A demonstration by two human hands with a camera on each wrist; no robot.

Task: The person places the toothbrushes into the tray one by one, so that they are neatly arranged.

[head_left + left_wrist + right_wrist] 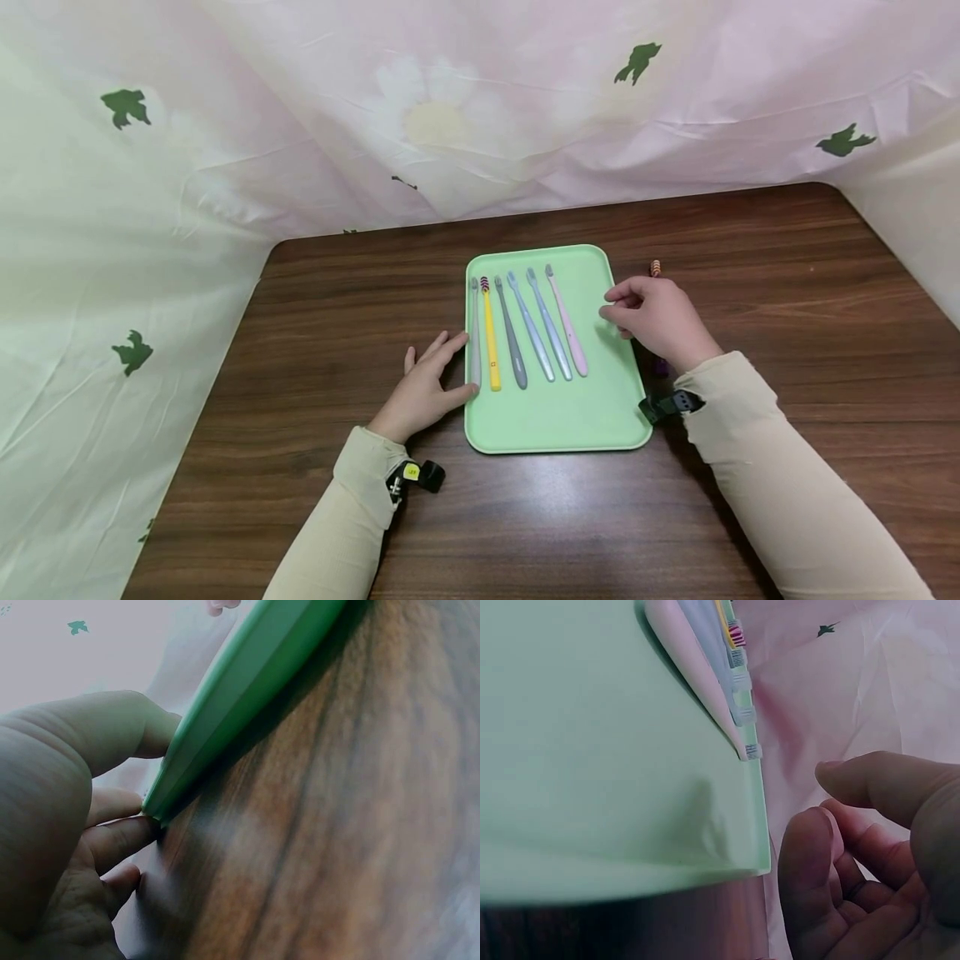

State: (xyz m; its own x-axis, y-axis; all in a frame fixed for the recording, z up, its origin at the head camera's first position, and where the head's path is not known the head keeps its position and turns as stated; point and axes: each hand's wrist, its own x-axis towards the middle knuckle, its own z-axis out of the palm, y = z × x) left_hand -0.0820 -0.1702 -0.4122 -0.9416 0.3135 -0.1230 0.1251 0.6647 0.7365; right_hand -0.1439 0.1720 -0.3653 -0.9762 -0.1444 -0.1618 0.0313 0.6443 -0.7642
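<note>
A light green tray bears several toothbrushes lying side by side: a pale grey toothbrush, a yellow toothbrush, a dark grey toothbrush, two blue ones and a pink toothbrush. At the tray's left rim my left hand rests with fingers and thumb spread and touching the edge. Over the right rim hovers my right hand, fingers loosely bent; the right wrist view shows nothing between thumb and fingertips. Right of the tray lies another toothbrush with an orange-striped head, its middle hidden by the right hand.
The tray lies on a dark brown wooden table. Behind and beside it hangs a pale cloth with flower and bird prints. A dark strap device sits on the right wrist, close over the tray's edge.
</note>
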